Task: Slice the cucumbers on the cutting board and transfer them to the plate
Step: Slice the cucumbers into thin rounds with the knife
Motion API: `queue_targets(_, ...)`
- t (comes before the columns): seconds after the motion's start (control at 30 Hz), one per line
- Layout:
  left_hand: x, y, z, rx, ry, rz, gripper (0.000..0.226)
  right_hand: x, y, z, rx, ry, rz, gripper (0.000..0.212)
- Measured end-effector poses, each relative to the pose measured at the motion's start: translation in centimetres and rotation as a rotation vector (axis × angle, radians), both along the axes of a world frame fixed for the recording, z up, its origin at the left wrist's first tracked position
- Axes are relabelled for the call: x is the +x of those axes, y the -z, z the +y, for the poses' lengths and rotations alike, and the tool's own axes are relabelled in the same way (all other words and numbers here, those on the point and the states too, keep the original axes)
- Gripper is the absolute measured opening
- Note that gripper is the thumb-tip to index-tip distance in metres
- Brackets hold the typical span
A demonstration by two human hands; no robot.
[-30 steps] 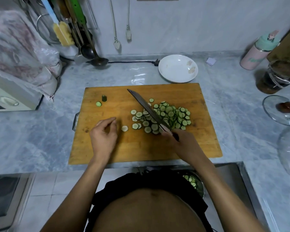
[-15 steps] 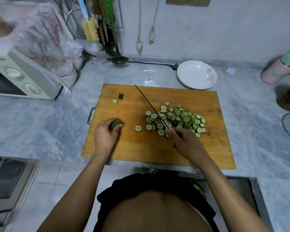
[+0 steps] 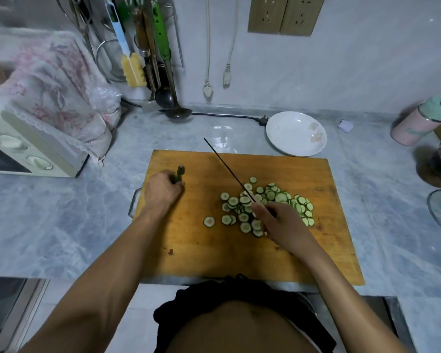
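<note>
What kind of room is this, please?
Most likely a home kitchen: a wooden cutting board with cucumber slices on a marble-look counter, ladles hanging on the wall, a small oven.

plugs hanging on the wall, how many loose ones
2. One plug hangs on its cord left of the other plug, both on the wall below the sockets. A third, black plug lies on the counter beside the plate, not hanging.

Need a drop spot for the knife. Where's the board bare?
Bare: the cutting board near edge, and the strip between the left hand and the cucumber slices. Crowded: the slices under the right hand.
</note>
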State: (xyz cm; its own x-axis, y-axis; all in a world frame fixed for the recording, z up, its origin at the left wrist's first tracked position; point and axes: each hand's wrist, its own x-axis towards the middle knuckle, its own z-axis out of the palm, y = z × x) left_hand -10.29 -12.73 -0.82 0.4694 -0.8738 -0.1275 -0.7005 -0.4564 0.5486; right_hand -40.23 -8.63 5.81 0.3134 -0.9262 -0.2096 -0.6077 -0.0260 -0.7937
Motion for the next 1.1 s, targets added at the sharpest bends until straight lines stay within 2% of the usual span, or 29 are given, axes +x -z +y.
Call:
queue_targets(0.1, -0.3, 0.0, 0.6, -0.088, -0.009, 0.019, 0.040, 0.1, 0.0, -0.3, 0.008, 0.008, -0.023, 0.067)
queue_targets(0.23, -1.6, -0.4, 3.2, -0.251, -0.105, 0.066, 0.027, -0.1, 0.0, 0.2, 0.033, 0.031, -0.061, 0.055)
queue_targets(0.37, -3.7, -0.1, 6.1, -0.307, 0.006, 0.180, 0.017, -0.8, 0.6, 1.5, 0.093, 0.057, -0.097, 0.063)
queue_targets(0.43, -4.8, 0.3, 7.1, -0.313, 0.051, 0.235, 0.016, -1.2, 0.8, 2.2, 0.151, 0.075, -0.117, 0.068)
queue_targets(0.6, -6.1, 1.3, 9.1, -0.318, -0.038, 0.359, 0.019, -1.0, 0.4, 4.1, 0.445, 0.127, -0.291, 0.049)
queue_targets(0.7, -6.5, 1.7, 10.4, -0.343, -0.118, 0.362, 0.021, 0.6, 0.6, 5.5, 0.565, 0.166, -0.356, 0.046)
queue_targets(0.87, -6.9, 2.1, 12.4, -0.368, -0.218, 0.337, 0.027, 3.6, 1.8, 6.8, 0.656, 0.061, -0.382, 0.051)
queue_targets(0.97, -7.2, 2.5, 13.7, -0.350, -0.209, 0.318, 0.029, 4.7, 2.8, 7.3, 0.646, 0.033, -0.350, 0.052)
queue_targets(1.1, -7.6, 2.5, 14.8, -0.334, -0.188, 0.285, 0.029, 3.2, 3.2, 7.7, 0.622, 0.109, -0.350, 0.055)
